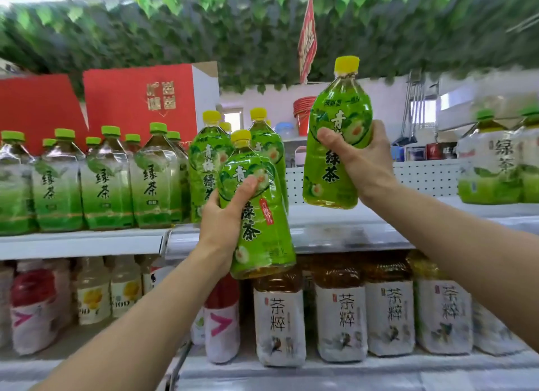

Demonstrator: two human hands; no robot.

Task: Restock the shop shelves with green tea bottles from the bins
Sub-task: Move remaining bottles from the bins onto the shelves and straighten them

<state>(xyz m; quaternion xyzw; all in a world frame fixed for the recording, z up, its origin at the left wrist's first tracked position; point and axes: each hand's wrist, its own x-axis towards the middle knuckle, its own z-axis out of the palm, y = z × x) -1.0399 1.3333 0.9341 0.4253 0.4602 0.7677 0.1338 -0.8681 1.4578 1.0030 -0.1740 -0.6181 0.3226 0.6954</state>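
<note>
Restocking | left grip [224,215] wrapped round bottle [262,236], at shelf [350,233] front edge | right grip [361,163] clasping second bottle [341,107], raised over gap, likely bound beside stocked row [207,157].

Two arms in shot, both bare. The left forearm [140,317] runs uncovered right to the bottom edge, and the right forearm [466,233] is uncovered out to the right edge. The left hand [221,224] is bare as well, its thumb [248,188] tipped with what looks like a short nail. The right hand [367,163] is bare too, with a slim thumb [329,139].
</note>
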